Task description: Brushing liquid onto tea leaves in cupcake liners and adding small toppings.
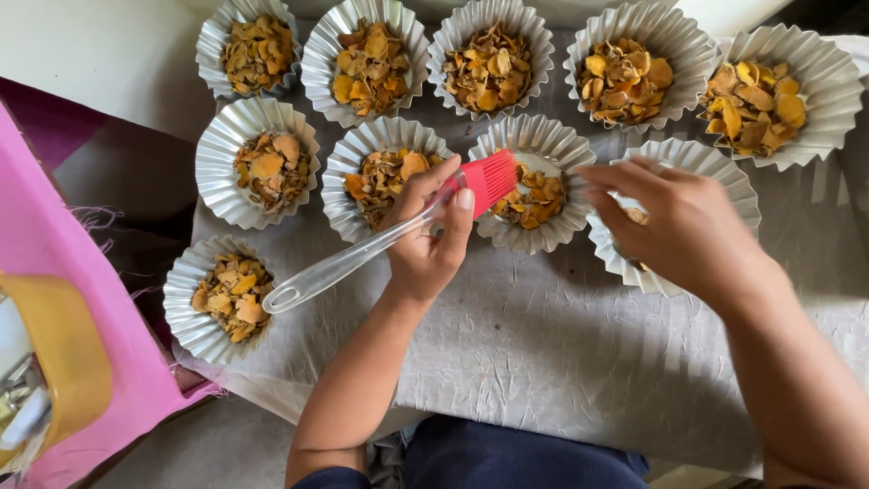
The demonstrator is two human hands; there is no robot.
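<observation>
We are looking down on a low surface covered by a pale grey, wrinkled cloth that is catching soft, even light. Beyond its far edge a whitish floor or wall is showing at upper left. At the left a pink fabric is lying with a frayed edge, and a yellow object, perhaps a container, is sitting on it, blurred.

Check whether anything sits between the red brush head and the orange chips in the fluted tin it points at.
Nothing visible does. The left hand holds the brush with its bristles directly over the fluted tin; the right hand covers the neighbouring tin.
</observation>
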